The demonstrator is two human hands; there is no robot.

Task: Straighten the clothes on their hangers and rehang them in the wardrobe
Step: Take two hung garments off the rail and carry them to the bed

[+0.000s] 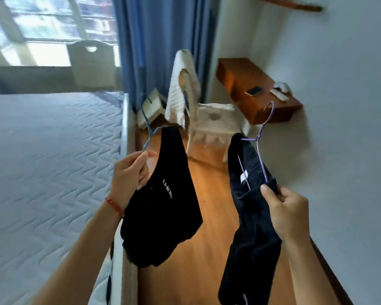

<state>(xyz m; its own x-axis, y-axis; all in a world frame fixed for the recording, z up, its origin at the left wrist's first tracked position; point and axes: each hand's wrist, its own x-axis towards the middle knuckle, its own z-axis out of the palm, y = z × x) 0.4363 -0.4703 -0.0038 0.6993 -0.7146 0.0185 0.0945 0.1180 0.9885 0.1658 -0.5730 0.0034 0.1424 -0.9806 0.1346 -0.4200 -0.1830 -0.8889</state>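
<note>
L hand [130, 170] pinches the bare end of the blue hanger [146, 126], fingers curled round the wire; black top [161, 194] w/ white lettering hangs off it lopsided, bunched to one side; R hand [288, 212] grips the dark knit [251, 208] and the purple hanger [262, 137] together at the shoulder, fingers closed on cloth. Both garments held in the air over the wood floor [207, 172], between bed [53, 150] and wall; wardrobe not in view.

Step in hand, prob.: straightening; hard w/ both hands full. Best to do one at a time, e.g. lay one on the bed, then seat each shoulder evenly over the wire ends, collar centred at the hook, pull hem down flat; the knit looks heavy and slumped, so support it from below, don't tug.

Containers: none sure; wall shelf [260, 89] carries a phone [254, 90] and a remote-like item beside it; contents otherwise too blurred to tell.
</note>
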